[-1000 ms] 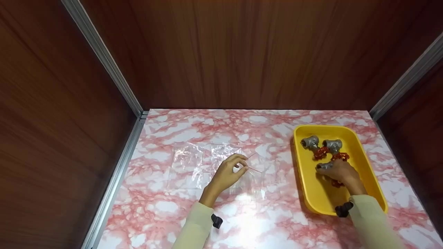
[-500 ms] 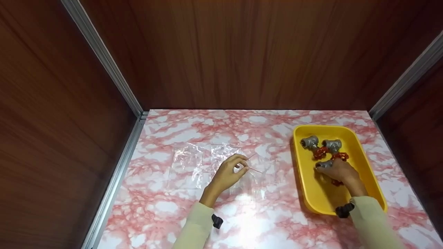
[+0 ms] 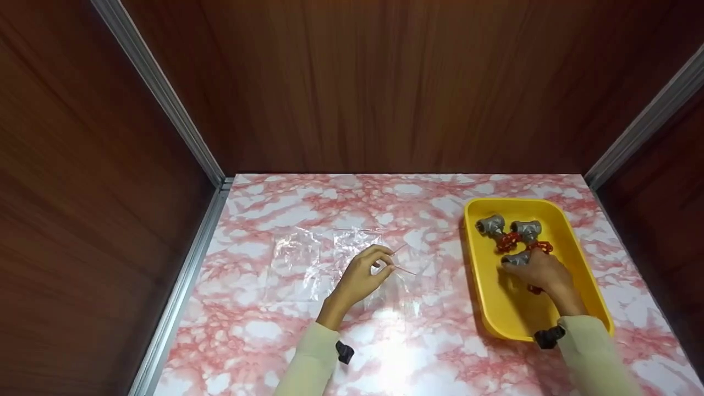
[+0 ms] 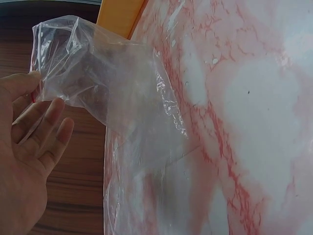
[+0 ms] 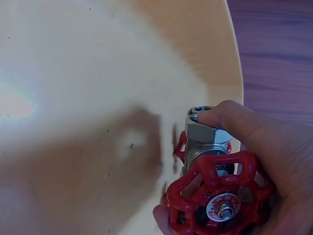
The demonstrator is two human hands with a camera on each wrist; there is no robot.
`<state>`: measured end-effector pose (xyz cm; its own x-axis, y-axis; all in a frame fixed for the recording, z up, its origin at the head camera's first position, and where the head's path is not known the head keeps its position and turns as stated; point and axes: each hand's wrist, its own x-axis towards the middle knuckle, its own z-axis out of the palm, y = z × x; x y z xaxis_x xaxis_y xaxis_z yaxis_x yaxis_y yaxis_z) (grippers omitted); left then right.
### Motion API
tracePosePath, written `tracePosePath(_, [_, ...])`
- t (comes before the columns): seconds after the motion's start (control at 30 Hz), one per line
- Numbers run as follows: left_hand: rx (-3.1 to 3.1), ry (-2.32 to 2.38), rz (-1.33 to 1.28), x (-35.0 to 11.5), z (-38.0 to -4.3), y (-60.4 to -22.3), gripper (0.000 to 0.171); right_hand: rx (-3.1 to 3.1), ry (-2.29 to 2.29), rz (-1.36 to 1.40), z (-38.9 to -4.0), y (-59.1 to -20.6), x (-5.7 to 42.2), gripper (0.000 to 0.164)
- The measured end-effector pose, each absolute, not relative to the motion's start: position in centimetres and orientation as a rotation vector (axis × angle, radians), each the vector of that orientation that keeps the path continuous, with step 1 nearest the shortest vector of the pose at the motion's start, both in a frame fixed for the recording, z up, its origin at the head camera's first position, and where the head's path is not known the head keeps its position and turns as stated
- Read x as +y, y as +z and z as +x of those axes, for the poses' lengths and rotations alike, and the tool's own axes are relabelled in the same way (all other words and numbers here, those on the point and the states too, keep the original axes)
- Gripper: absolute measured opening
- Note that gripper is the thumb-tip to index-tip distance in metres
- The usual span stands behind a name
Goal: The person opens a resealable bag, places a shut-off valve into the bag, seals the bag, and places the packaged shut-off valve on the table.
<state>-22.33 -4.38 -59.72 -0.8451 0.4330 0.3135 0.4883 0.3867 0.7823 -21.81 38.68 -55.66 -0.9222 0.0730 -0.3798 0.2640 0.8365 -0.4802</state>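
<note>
My left hand (image 3: 363, 275) pinches the mouth of a clear plastic zip bag (image 4: 129, 93) between thumb and index finger. Its red zip lines spread apart, and the bag's body trails over the tabletop. The other fingers are loosely bent in the left wrist view. Inside the yellow tray (image 3: 503, 308), my right hand (image 3: 542, 272) grips a grey metal gate valve (image 5: 198, 134) with a red handwheel (image 5: 224, 208). The thumb lies by the valve's open end, and fingers curl round behind the wheel. Part of the valve is hidden by the hand in the head view.
Two similar valves, a left one (image 3: 491, 224) and a right one (image 3: 526, 229), lie at the tray's far end. Flat clear bags, one at the left (image 3: 297, 261) and another beside it (image 3: 352, 240), lie on the marbled table (image 3: 264, 330). Wood-grain panels (image 3: 352, 99) enclose the table.
The right hand and its valve have shifted very slightly within the tray, and less of the red handwheel shows below the hand. The left hand holds the bag in the same place.
</note>
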Motion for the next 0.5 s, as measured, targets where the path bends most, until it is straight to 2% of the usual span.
tracePosePath(0.3, [-2.550, -1.492, -0.864, -4.34, -22.43, -59.84, 0.013, 2.723, -0.713, 0.264, -21.55, -54.98, 38.19, 0.090])
tracePosePath(0.5, [-2.540, -1.499, -0.869, -4.28, -22.50, -59.87, 0.012, 2.736, -0.721, 0.252, -21.53, -54.66, 37.99, 0.090])
